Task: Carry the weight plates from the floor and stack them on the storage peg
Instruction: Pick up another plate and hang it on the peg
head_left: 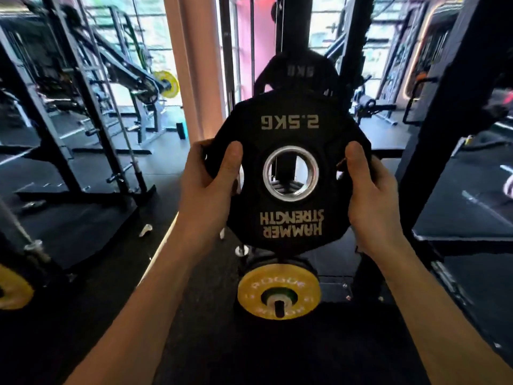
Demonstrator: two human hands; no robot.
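1. Head view: the left hand [206, 179] and the right hand [366, 187] both grasp one black 2.5 kg plate [290, 173], thumbs on its face, the steel hole between the thumbs.
2. Step, as I judge: carrying to the peg. Next, the hole must line up with a peg end.
3. Count: one held plate; one black plate [298, 72] beyond the fingers; one yellow plate [279, 291] on a peg [278, 308] below the hands.

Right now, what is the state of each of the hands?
Left hand: grips the left edge of the black 2.5 kg plate.
Right hand: grips the plate's right edge.
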